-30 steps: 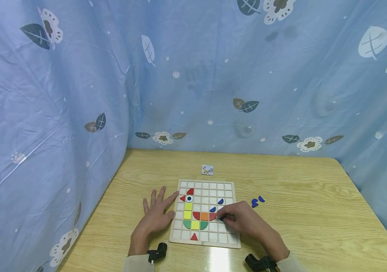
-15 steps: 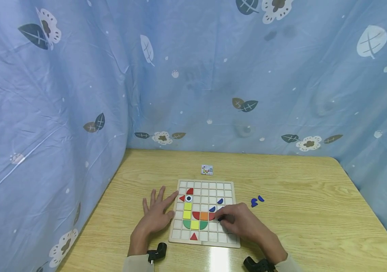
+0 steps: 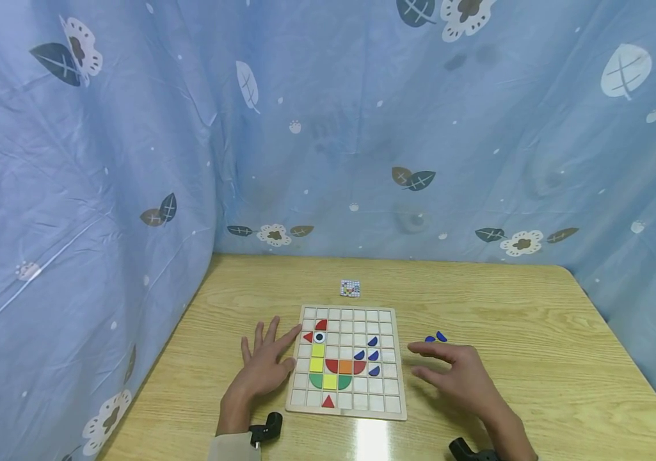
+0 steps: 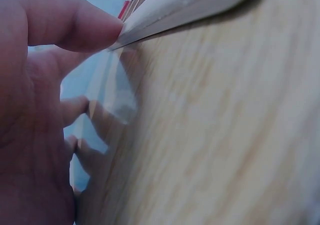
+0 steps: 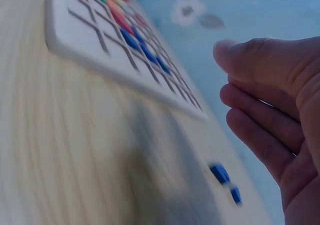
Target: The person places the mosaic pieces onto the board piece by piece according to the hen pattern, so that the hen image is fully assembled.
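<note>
A wooden grid board lies on the table, with red, yellow, green and orange shapes forming a bird. Several blue pieces sit in its right-hand cells. My left hand has its fingers spread; thumb and forefinger touch the board's left edge, and the left wrist view has the thumb against that edge. Just right of the board is my right hand, thumb and fingers apart and nothing held. Loose blue pieces lie beyond its fingers, some possibly hidden by it; two show in the right wrist view.
A small printed pattern card lies behind the board. The wooden table extends to both sides, and a blue patterned curtain hangs along its back and sides.
My right hand has let go of a blue piece, which now lies in a cell right of the red shape. The hand has moved right, off the board. My left hand stays put.
</note>
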### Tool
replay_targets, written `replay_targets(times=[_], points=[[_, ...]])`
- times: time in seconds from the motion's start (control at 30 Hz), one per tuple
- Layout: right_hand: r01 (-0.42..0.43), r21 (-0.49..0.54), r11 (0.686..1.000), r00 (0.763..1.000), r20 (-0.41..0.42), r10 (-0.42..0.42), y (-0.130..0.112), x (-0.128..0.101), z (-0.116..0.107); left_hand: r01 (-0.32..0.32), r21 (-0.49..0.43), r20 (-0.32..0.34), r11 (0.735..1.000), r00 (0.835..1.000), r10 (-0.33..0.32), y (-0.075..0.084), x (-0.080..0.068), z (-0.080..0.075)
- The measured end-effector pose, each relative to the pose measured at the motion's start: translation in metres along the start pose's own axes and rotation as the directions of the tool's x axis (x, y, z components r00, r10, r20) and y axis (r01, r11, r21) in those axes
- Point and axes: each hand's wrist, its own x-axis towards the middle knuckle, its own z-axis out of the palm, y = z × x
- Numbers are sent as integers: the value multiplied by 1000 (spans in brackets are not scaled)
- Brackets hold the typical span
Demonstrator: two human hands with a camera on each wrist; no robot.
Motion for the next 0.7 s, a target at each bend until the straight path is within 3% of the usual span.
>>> replay_targets(times=[0.17,0.33,0.7], points=[[-41,4,999,996,-77,41,12,-14,-24,6,5,-2,1000,1000,-6,0,0,0],[-36,-43,998,987,-159,29,21,-17,-39,7,4,-6,1000,1000,-7,0,0,0],[-39,-56,998,953,-301,21,39,2,-35,4,10,-6,1000,1000,-4,-1,0,1]])
